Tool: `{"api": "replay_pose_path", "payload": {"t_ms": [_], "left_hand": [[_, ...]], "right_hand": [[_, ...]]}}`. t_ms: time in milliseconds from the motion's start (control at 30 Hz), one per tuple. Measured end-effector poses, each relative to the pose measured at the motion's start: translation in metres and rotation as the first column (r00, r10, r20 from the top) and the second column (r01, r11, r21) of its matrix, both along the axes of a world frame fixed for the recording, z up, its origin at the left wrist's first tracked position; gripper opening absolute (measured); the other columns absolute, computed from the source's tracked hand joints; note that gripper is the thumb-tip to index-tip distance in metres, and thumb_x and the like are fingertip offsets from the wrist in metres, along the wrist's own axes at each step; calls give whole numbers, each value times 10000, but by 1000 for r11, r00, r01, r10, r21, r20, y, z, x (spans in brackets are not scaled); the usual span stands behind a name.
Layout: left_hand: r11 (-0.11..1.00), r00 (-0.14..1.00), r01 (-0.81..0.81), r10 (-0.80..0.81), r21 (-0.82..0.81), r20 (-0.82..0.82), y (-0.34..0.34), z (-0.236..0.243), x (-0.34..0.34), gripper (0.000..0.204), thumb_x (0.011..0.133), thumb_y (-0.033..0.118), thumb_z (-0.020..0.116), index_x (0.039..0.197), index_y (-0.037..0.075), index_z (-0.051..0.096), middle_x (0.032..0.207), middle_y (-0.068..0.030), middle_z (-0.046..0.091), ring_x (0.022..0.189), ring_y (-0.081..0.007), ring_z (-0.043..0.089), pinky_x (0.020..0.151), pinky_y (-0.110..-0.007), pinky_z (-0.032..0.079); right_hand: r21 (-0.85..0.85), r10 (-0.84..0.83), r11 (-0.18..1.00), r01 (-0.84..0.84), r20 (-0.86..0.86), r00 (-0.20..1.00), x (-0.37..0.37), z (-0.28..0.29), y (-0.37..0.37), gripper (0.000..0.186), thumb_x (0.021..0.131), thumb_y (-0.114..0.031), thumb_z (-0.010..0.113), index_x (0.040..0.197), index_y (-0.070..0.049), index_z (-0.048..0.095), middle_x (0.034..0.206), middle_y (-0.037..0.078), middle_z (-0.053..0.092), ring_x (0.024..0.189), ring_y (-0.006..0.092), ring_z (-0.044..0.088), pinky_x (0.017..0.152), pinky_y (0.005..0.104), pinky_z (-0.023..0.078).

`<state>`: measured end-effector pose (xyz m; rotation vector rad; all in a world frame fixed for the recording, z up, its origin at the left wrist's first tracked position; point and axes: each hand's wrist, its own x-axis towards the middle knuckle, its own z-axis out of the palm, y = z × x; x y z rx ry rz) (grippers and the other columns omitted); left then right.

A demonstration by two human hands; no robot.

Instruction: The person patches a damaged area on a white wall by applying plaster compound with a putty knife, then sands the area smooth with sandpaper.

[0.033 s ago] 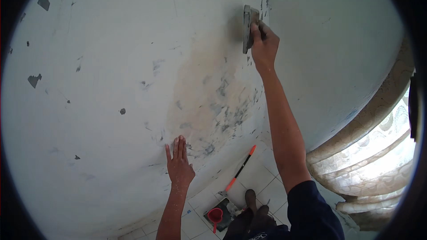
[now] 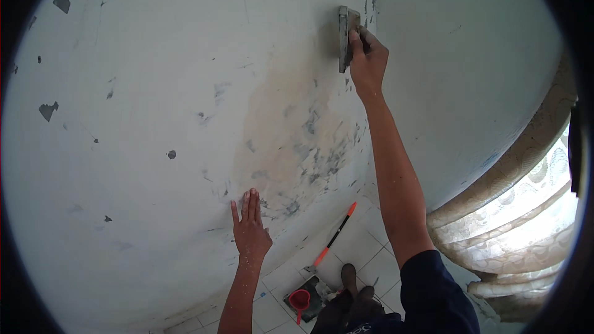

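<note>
My right hand (image 2: 369, 65) grips a grey hand float (image 2: 344, 40) by its back, high up near the corner. The float's long flat face is turned to the left-hand wall (image 2: 185, 55), though I cannot tell whether it touches. A beige patch (image 2: 266, 120) with grey scuffs and bare spots spreads below it. Lower down, my left hand (image 2: 251, 232) is open, its fingers stretched upward and laid against the wall by the patch's lower left edge. That hand holds nothing.
On the tiled floor below lie an orange-and-black long-handled scraper (image 2: 336, 235) and a dark tray (image 2: 317, 294) with a red scoop (image 2: 299, 300) on it. My feet (image 2: 350, 277) stand beside them. A patterned curtain (image 2: 513, 235) hangs at the right. Chipped spots (image 2: 48, 111) mark the wall's left side.
</note>
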<state>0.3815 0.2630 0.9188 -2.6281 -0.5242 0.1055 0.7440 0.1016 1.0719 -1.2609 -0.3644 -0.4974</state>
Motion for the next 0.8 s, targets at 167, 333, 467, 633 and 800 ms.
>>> {"api": "replay_pose_path", "payload": {"t_ms": [167, 333, 467, 633, 800], "left_hand": [[1000, 1000, -5, 5, -2, 4, 3, -3, -1, 1010, 867, 412, 718, 1642, 49, 183, 1734, -54, 136, 1601, -178, 79, 1307, -496, 24], [1000, 1000, -25, 25, 5, -3, 6, -2, -4, 1005, 867, 406, 717, 1644, 57, 183, 1735, -44, 132, 1601, -176, 80, 1309, -489, 23], [999, 1000, 0, 0, 33, -4, 9, -3, -3, 1007, 863, 410, 716, 1645, 63, 184, 1735, -37, 133, 1600, -172, 81, 1310, -489, 20], [1000, 1000, 2, -3, 18, 3, 5, -1, -1, 1002, 864, 405, 715, 1645, 67, 186, 1734, -31, 140, 1598, -169, 93, 1311, -486, 20], [998, 999, 10, -8, -56, 32, 3, -2, -1, 992, 862, 379, 721, 1642, 67, 195, 1732, -29, 145, 1596, -165, 103, 1314, -476, 31]], "right_hand": [[-34, -180, 980, 196, 275, 945, -36, -14, 32, 264, 975, -137, 676, 1137, 71, 685, 877, 171, 696, 815, 258, 671, 752, 330, 528], [-89, -22, 994, 69, 448, 894, -120, -47, 58, 190, 952, -52, 678, 1118, 39, 665, 955, 180, 685, 825, 322, 666, 740, 323, 537], [-57, 144, 988, -140, 78, 986, -122, -45, 37, 193, 971, -57, 675, 1117, 69, 659, 964, 158, 701, 836, 253, 673, 738, 316, 538], [-28, -158, 986, 164, 148, 976, -96, 2, 43, 291, 945, -135, 726, 1131, 85, 685, 954, 166, 700, 826, 249, 677, 761, 367, 534], [2, -379, 915, 404, 347, 858, -107, -9, 89, 278, 888, -96, 753, 1107, 64, 696, 939, 179, 651, 792, 360, 649, 703, 426, 527]]}}
